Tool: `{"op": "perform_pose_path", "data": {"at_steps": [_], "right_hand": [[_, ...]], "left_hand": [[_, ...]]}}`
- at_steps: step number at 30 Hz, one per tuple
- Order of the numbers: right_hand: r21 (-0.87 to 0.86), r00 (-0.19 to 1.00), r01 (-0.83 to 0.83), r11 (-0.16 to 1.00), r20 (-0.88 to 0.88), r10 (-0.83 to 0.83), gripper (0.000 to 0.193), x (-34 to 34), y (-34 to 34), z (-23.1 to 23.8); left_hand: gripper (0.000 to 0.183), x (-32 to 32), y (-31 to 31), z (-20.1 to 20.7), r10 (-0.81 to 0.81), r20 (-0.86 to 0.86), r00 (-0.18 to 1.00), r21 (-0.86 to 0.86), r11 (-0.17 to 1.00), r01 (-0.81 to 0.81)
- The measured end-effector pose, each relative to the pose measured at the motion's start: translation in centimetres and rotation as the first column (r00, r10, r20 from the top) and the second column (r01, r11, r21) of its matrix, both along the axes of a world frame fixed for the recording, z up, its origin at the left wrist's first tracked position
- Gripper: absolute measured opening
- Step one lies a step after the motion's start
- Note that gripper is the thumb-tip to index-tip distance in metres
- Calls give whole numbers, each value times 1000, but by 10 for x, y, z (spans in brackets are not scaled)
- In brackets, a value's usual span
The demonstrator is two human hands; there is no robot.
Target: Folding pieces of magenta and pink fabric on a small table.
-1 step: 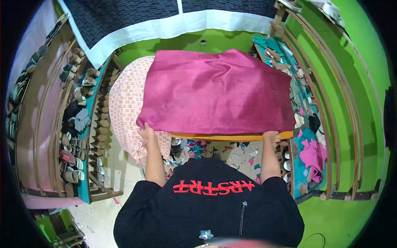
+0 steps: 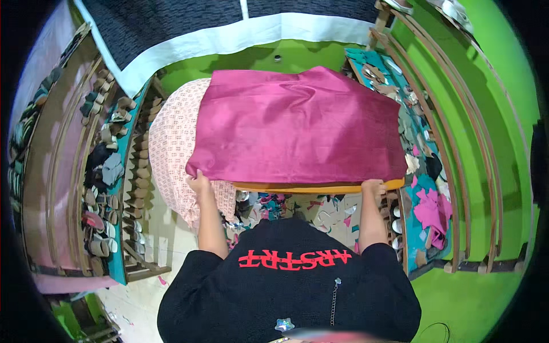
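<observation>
A large magenta sheet of smooth, slightly shiny material (image 2: pixel 297 131) lies spread over the work surface in front of me, with creases near its far edge. My left hand (image 2: pixel 198 182) grips its near left corner, which curls up a little at the fingers. At the near right, my right hand (image 2: pixel 373 187) has its fingers closed over the sheet's edge. An orange-yellow layer (image 2: pixel 297 187) peeks out as a strip beneath the magenta along the near side. To the left, a pale patterned cloth (image 2: pixel 174 126) shows from under the sheet and hangs down.
Racks of shoes and sandals (image 2: pixel 106 200) stand at the left. On the right, a teal-topped shelf (image 2: pixel 407 200) carries scraps and a bright pink piece (image 2: pixel 433 214). Wooden rails (image 2: pixel 457 143) run along the green wall. Offcuts litter the floor (image 2: pixel 320 214) below the near edge.
The whole view has shifted very slightly. Both hands keep their places on the near edge of the magenta sheet.
</observation>
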State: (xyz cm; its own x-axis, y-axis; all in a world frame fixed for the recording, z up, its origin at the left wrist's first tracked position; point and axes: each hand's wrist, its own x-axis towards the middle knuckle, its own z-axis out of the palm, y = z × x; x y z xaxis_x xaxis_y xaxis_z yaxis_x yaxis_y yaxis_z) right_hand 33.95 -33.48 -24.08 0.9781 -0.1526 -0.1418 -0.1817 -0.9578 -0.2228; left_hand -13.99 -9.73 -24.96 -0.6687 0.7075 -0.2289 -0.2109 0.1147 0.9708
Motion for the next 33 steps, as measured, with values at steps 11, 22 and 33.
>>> {"op": "perform_pose_path", "data": {"at_steps": [11,22,33], "right_hand": [[114,998,-68,991,4,68,72,-21,-23,13],[191,844,-535,823,80,531,80,-3,-52,4],[132,435,-894,428,483,760,49,65,-67,2]], "left_hand": [[65,121,-45,30,-252,-951,181,-202,945,256],[74,374,-170,25,-382,-741,-553,-596,-6,803],[23,444,-151,44,-527,-714,-461,-567,50,822]]}}
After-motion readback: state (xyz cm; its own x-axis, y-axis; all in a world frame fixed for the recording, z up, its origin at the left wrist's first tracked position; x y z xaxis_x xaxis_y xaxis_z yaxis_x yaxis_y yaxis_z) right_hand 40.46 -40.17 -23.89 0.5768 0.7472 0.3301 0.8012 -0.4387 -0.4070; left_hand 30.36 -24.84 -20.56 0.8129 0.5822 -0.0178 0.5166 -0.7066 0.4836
